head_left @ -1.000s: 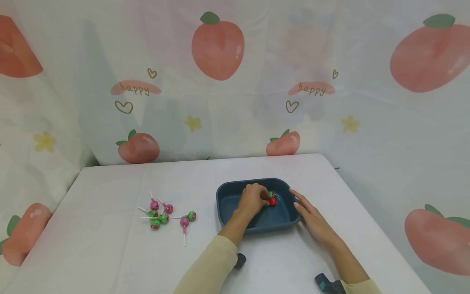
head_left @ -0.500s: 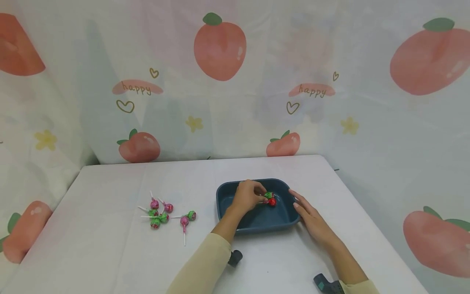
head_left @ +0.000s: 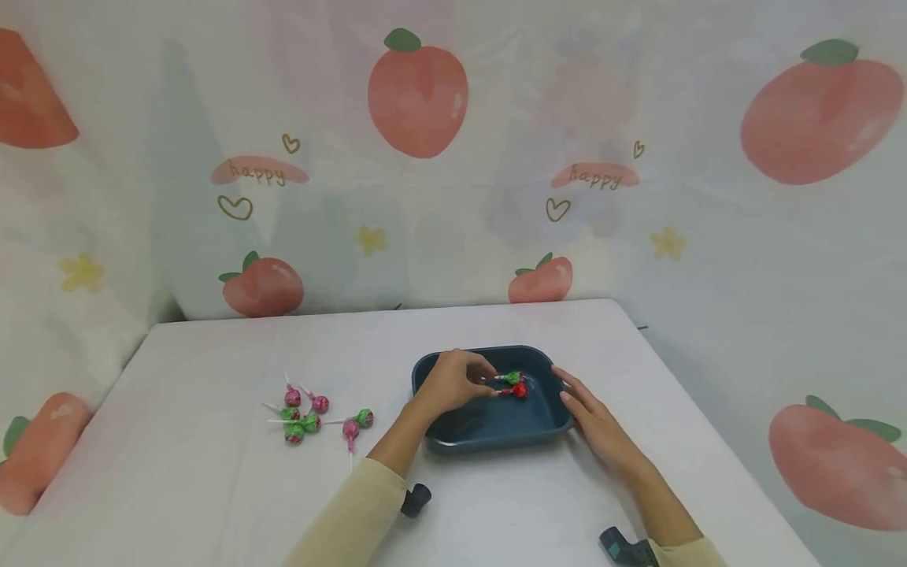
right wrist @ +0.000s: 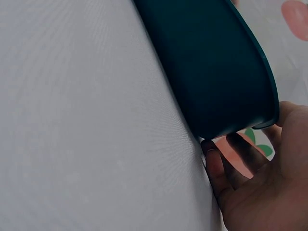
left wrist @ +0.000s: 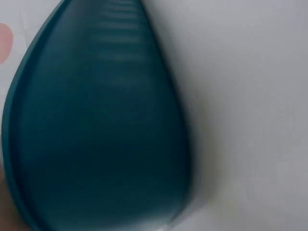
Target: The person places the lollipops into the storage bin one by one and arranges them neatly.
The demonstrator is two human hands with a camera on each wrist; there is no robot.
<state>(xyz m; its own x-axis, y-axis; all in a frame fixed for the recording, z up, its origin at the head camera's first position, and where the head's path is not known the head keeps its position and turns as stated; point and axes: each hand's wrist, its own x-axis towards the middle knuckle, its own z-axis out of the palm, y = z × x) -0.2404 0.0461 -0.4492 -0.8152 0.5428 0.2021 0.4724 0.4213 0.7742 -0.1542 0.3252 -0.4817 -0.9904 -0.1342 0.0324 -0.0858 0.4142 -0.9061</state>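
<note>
My left hand (head_left: 453,382) is over the left part of a dark blue tray (head_left: 489,445), its thumb and forefinger apart near the stick ends of two lollipops. One lollipop is green (head_left: 514,378), the other red (head_left: 520,390); both lie in the tray with heads to the right. The fingers of my right hand (head_left: 598,417) rest against the tray's right end; in the right wrist view these fingers (right wrist: 216,168) touch its end wall. Blurred, the left wrist view has the tray (left wrist: 106,120) and a bit of skin at the lower left.
Several pink and green lollipops (head_left: 310,423) lie on the white table left of the tray, a pink one (head_left: 350,429) and a green one (head_left: 364,418) nearest it. A fruit-printed cloth (head_left: 439,236) hangs behind the table. Dark devices (head_left: 627,549) sit at the wrists.
My left hand has drawn back leftward from the lollipops in the tray, its fingers parting from them and baring their heads and sticks. My right hand has stayed at the tray's end.
</note>
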